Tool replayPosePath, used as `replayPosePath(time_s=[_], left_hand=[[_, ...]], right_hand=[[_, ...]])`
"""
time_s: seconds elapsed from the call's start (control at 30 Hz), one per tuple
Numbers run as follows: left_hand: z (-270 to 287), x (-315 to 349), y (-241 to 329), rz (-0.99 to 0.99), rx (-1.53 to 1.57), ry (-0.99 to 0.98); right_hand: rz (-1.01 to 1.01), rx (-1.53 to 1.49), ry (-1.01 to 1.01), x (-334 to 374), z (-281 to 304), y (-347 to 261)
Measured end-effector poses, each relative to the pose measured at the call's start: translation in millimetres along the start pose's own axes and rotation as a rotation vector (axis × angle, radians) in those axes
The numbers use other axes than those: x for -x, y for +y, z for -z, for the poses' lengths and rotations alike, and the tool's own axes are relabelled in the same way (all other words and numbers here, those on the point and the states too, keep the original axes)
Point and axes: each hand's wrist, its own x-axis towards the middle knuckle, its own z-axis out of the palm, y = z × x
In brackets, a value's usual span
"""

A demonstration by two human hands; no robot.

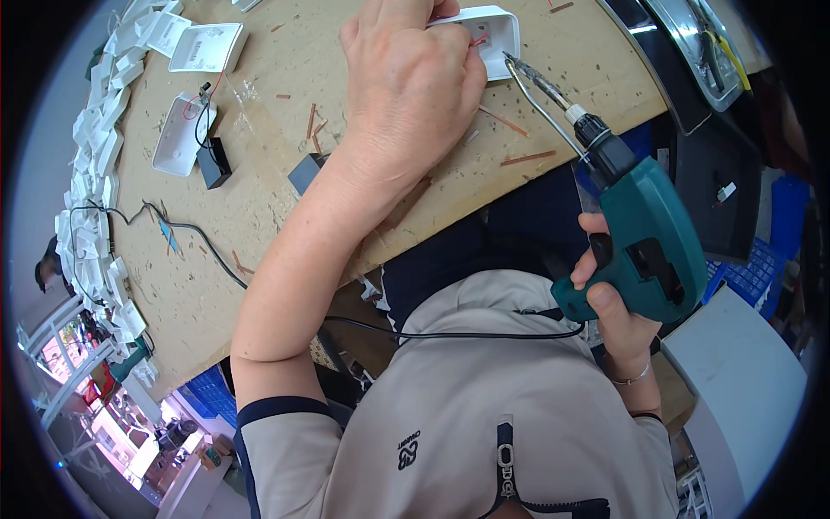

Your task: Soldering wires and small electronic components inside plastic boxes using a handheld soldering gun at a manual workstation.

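My left hand (411, 91) is curled over the left side of a white plastic case (503, 48) at the far edge of view. Its fingers close at the case rim, and their tips are partly hidden. A short red wire (480, 40) shows inside the case beside the knuckles. My right hand (621, 318) wraps the handle of a green soldering gun (657, 229). The gun's metal tip (543, 85) and thin curved feed tube point up-left, ending at the case's right side. Whether the tip touches anything inside cannot be made out.
A second white case (177, 138) with wires and a black block (213, 164) lies left. Many white cases (91, 164) line the table's left edge. A black cord (450, 335) crosses my lap to the gun. Brown strips (527, 159) litter the tabletop. Trays (705, 186) stand right.
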Motion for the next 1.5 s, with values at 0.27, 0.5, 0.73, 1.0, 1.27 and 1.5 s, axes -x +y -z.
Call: replayPosePath(time_s=[0.27,0.5,0.73,1.0,1.27,1.5], left_hand=[[-25,2,-20,-0.157,0.117,0.214],[-39,5,-30,-0.324,0.182,0.446],[-26,5,-21,-0.294,0.198,0.412],[-4,3,-3,0.009,-0.011,-0.017],[-14,4,-10,-0.142,0.108,0.198],[-6,2,-2,0.013,0.009,-0.022]], right_hand=[[0.003,0.007,-0.044,-7,-4,0],[-0.028,0.035,-0.078,-9,-7,-4],[-0.010,0.087,-0.088,-11,-9,-7],[-0.015,0.106,-0.070,-12,-10,-6],[0.012,0.145,-0.053,-14,-9,-6],[-0.006,0.149,-0.016,-14,-9,-6]])
